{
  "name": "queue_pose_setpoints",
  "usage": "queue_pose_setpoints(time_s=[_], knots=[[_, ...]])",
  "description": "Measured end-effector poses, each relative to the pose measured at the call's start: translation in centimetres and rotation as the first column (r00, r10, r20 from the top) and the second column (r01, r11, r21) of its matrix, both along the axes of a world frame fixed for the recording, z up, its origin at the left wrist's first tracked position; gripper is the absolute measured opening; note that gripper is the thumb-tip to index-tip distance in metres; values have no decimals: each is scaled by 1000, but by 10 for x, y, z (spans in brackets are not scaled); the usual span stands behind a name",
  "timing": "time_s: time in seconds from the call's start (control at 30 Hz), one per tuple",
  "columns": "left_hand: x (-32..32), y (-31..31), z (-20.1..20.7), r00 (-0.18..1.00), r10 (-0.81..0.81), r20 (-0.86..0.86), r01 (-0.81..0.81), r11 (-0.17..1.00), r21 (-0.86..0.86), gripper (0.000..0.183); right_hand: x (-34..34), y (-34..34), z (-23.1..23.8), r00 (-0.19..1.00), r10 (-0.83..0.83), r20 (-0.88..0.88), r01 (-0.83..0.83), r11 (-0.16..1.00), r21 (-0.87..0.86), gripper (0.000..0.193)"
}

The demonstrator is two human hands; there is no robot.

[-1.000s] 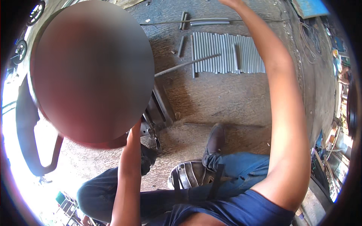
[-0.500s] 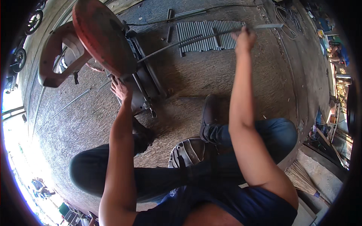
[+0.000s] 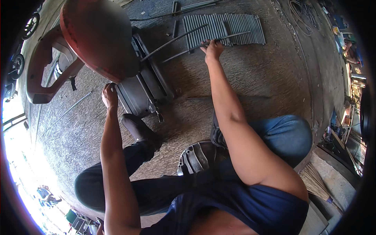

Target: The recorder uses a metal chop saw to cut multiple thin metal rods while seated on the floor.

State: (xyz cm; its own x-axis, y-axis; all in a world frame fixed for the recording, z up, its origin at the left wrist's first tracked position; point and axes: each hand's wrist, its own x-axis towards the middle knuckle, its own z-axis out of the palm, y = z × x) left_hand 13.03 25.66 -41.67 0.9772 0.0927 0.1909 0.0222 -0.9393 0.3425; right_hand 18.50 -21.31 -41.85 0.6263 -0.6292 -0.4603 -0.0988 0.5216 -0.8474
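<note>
A cut-off saw with a red disc guard (image 3: 72,43) and a dark metal base (image 3: 135,92) stands at the left. My left hand (image 3: 109,96) is at the base's left edge with its fingers curled closed; what they grip, if anything, is hidden. My right hand (image 3: 213,51) holds a thin metal rod (image 3: 182,54) near its middle, slanting up to the right. Another rod (image 3: 172,42) runs out from the saw toward the far right, apart from the held one. Beneath the rods' far ends lies a row of short cut grey rods (image 3: 244,27), side by side on the ground.
Loose short rods (image 3: 197,5) lie behind the row. My shoe (image 3: 137,127) is close to the saw base. A ribbed metal cover (image 3: 196,158) sits between my legs. Coiled cable (image 3: 301,15) is at the far right, a stick broom (image 3: 315,182) at the near right.
My right hand has moved left and slightly nearer, carrying the rod toward the saw. My left hand has shifted left, its fingers going from spread on the base to curled.
</note>
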Motion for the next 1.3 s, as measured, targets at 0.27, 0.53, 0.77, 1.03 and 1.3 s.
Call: queue_pose_setpoints(time_s=[0.27, 0.53, 0.77, 1.03, 1.3], knots=[[5, -19, 14, 996, 27, -87, -26, 1000, 18, 14, 30, -8, -5, 998, 43, 43, -46, 997, 69, 21], [12, -23, -2, 996, -12, 84, 12, 1000, 1, 22, 40, 5, -18, 989, 108, 96, -123, 979, 161, 29], [15, -10, -22, 992, 97, -75, -89, 991, 102, 29, 55, 25, -33, 989, 113, 93, -131, 968, 212, 26], [19, -3, -38, 996, 68, 50, -71, 996, 50, 29, 58, 45, -37, 987, 108, 122, -143, 935, 325, 25], [15, -1, -30, 997, -53, 64, 48, 996, 75, 35, 67, 56, -46, 993, 113, 31, -117, 959, 257, 27]])
